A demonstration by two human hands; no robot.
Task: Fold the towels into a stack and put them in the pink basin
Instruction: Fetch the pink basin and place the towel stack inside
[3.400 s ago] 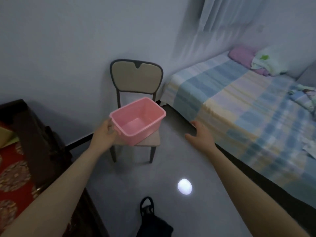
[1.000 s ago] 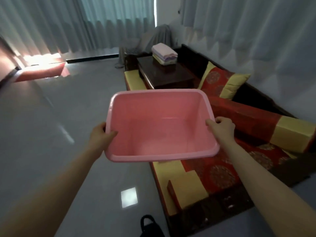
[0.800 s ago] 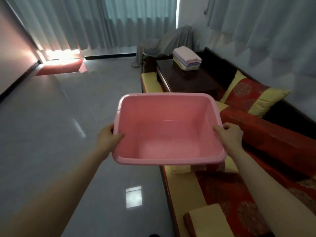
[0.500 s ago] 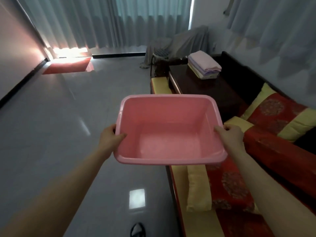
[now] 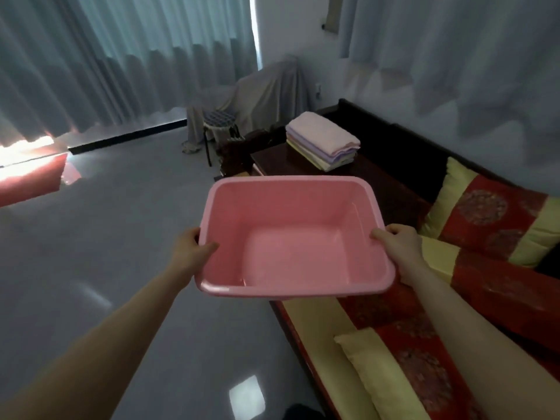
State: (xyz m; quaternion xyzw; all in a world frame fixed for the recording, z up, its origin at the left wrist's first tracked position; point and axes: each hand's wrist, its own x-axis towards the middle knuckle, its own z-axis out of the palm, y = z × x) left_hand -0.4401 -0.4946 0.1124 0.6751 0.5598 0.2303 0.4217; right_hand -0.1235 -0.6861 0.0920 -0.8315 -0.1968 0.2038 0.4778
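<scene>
I hold an empty pink basin (image 5: 295,189) in the air in front of me, level, over the sofa's edge. My left hand (image 5: 189,248) grips its left rim and my right hand (image 5: 398,241) grips its right rim. A folded stack of towels (image 5: 322,140), pink on top with purple and yellow layers below, lies on a dark wooden table (image 5: 385,189) beyond the basin, up and to the right of it.
A red and yellow cushioned sofa (image 5: 424,344) runs along the right wall, with a cushion (image 5: 491,219) against its back. A stool (image 5: 218,124) and a cloth-draped object (image 5: 269,95) stand by the curtains. Grey tiled floor (image 5: 91,253) spreads to the left.
I have carried the basin in both hands along the sofa. The table with the towel stack is now closer and larger in view.
</scene>
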